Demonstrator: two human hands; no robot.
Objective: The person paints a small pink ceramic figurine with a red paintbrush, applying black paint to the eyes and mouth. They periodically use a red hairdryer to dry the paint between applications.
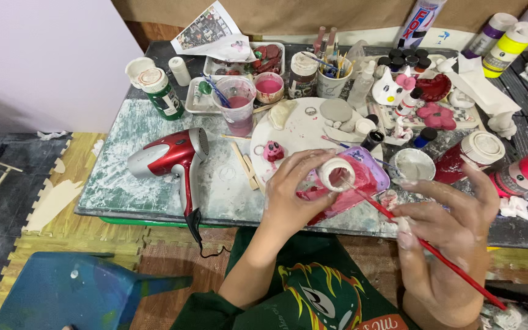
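Holding a small white ring-shaped piece [336,174] in your left hand [293,194], you are curling the fingers closed around it just above the near table edge. Your right hand [444,241] is pinching a thin red-handled brush [426,244], and the brush tip is touching the white piece — its handle is running back past your wrist. Just under your left hand a pink-smeared palette tray [371,180] is lying. Beyond your left hand a white plate [304,131] is carrying a small pink figure [272,150]. Left of that hand a red hair dryer [169,157] is resting on the table. Farther off, past both hands, a cup of pink water [236,105] and a cup of brushes [332,76] are standing — paint bottles crowding around them.
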